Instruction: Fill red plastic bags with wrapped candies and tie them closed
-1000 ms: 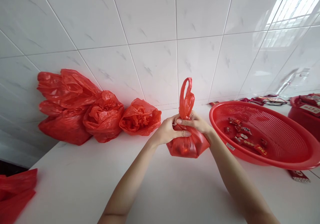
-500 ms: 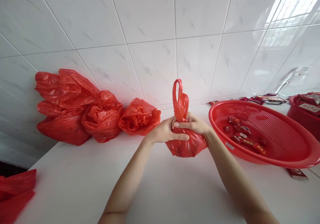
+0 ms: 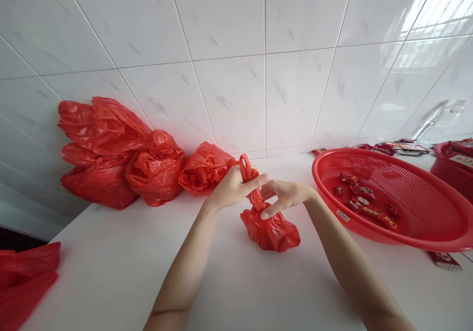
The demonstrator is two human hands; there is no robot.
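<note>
A small red plastic bag rests on the white tabletop in front of me, its top gathered and twisted into a neck with a handle loop above. My left hand is closed on that upper neck, thumb across the front, and the loop sticks up past it. Lower down, my right hand curls around the base of the neck, its thumb pressing on the bag's body. Some of the right fingers are hidden behind the bag. What lies inside the bag does not show.
To the right stands a large red perforated basket with several small wrapped packets in it. Filled red bags line the tiled wall at left. Another red bag hangs at the near left edge. A second red container sits far right.
The bag has been lowered and tilted toward me. My left hand has shifted from the bag's body up to the twisted neck, while my right hand now grips lower, by its base.
</note>
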